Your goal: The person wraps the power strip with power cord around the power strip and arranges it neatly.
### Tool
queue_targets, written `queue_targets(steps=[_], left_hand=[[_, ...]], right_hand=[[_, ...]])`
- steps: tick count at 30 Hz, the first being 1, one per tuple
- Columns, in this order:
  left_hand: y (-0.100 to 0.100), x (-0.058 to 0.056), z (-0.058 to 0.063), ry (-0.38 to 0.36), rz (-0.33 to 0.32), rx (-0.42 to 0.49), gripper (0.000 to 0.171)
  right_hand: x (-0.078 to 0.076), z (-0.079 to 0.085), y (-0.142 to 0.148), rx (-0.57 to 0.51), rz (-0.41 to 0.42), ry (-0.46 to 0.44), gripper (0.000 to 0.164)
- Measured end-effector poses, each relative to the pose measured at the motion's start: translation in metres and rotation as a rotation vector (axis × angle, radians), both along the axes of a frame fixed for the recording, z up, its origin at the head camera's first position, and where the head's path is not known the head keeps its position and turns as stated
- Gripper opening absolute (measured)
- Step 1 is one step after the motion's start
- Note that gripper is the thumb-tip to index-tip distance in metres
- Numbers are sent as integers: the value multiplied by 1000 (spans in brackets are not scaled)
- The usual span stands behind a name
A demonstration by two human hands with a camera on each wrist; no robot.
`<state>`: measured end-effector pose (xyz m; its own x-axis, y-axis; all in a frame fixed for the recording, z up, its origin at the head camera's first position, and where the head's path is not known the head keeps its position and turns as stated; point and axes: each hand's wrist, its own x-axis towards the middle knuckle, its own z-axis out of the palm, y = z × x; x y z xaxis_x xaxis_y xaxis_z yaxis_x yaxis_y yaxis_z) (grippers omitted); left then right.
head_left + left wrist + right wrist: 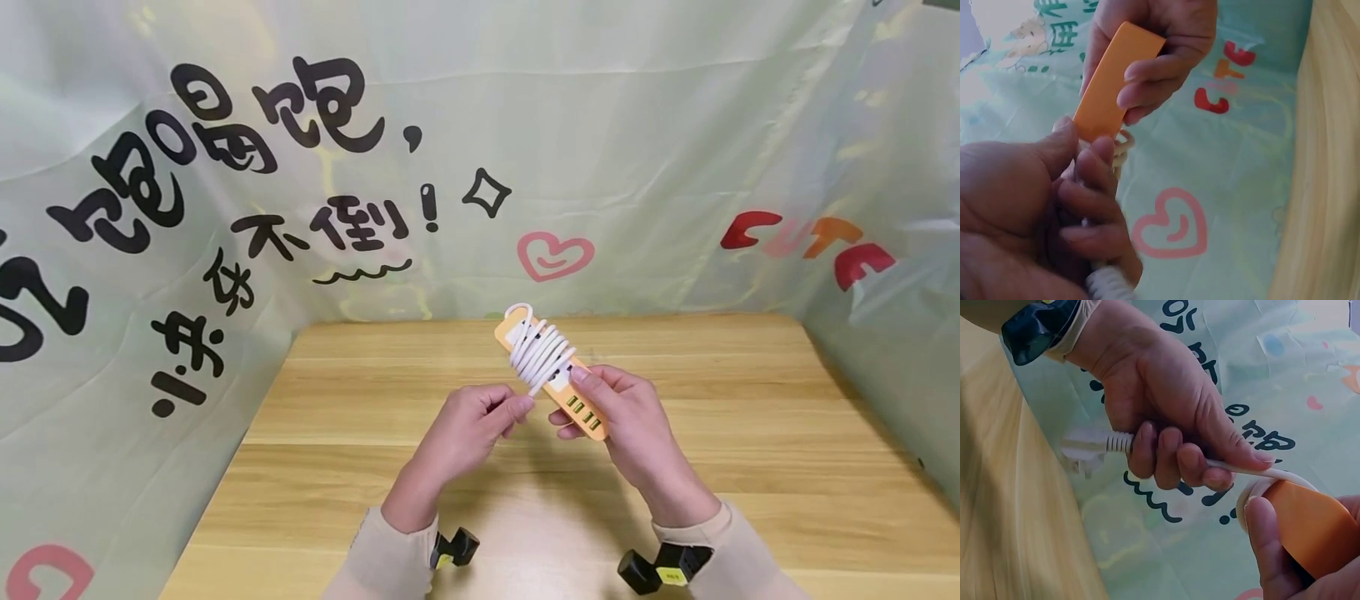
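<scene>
An orange power strip (564,385) with several USB ports rests in my right hand (633,417), thumb across its face and fingers curled underneath. White cord (542,357) is wound in several turns round its far half. My left hand (467,427) pinches the loose part of that cord just left of the strip. In the right wrist view, this cord (1238,467) runs taut from the left hand (1166,406) to the strip (1313,528). A white plug (1085,447) hangs from the other side of the left fist. The left wrist view shows the strip's plain orange back (1113,81).
Both hands are held over a wooden table (337,467). Pale printed cloth (637,150) walls it in at the back and sides. A black device (456,547) is strapped to the left wrist, another (663,568) to the right.
</scene>
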<state>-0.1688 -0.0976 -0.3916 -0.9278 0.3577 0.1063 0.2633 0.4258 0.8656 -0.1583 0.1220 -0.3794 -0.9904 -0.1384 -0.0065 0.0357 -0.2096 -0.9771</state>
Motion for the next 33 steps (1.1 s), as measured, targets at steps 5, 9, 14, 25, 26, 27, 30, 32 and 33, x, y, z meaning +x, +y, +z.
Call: queue_targets(steps=[5, 9, 14, 25, 26, 27, 30, 32, 33], left_hand=[[-8, -4, -1, 10, -214, 51, 21], [-11, -8, -3, 13, -311, 50, 21], [-14, -13, -9, -60, -279, 30, 30], [-20, -18, -13, -100, -188, -23, 32], [-21, -18, -14, -103, -189, -33, 31], [-22, -19, -14, -102, -181, -38, 33], [-24, -22, -16, -107, -145, -32, 39], [-27, -24, -16, -116, -176, 0, 40], [-29, -25, -16, -120, -217, 14, 39]], right_hand=[[-1, 1, 3, -52, 17, -4, 27], [-2, 1, 7, -96, 69, -4, 25], [-1, 2, 10, -130, 108, -1, 25], [-1, 2, 11, -155, 32, -74, 31], [-1, 2, 12, -163, 37, -71, 30], [-1, 2, 13, -170, 49, -66, 30], [-2, 1, 17, -190, 129, -42, 30], [-2, 1, 19, -204, 208, -19, 31], [-3, 0, 20, -212, 251, -9, 32]])
